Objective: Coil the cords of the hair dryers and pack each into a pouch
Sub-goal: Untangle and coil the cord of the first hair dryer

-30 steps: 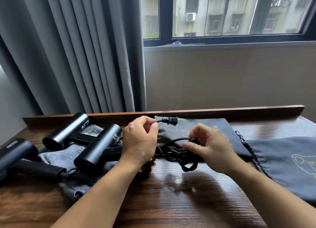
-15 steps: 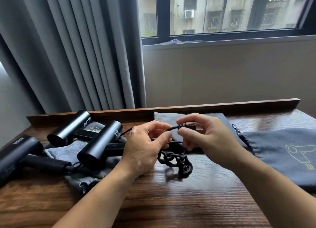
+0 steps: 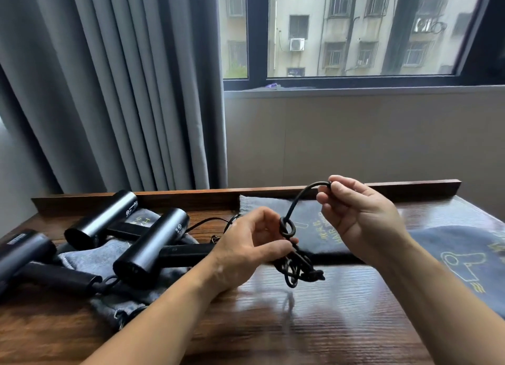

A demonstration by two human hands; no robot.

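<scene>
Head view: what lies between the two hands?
In the head view, a black cord spans the gap: it runs from the pinch of the right hand down through a small loop to the left hand. A dark pouch lies behind it.

left dryer cropped, right pouch cropped

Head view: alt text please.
Two bare hands hold a thin black power cord over a dark wooden table: the right hand pinches a raised strand, the left hand grips the knotted, coiled bundle. Three black cylindrical hair dryers lie left; dark grey fabric pouches lie beneath them and right.
</scene>
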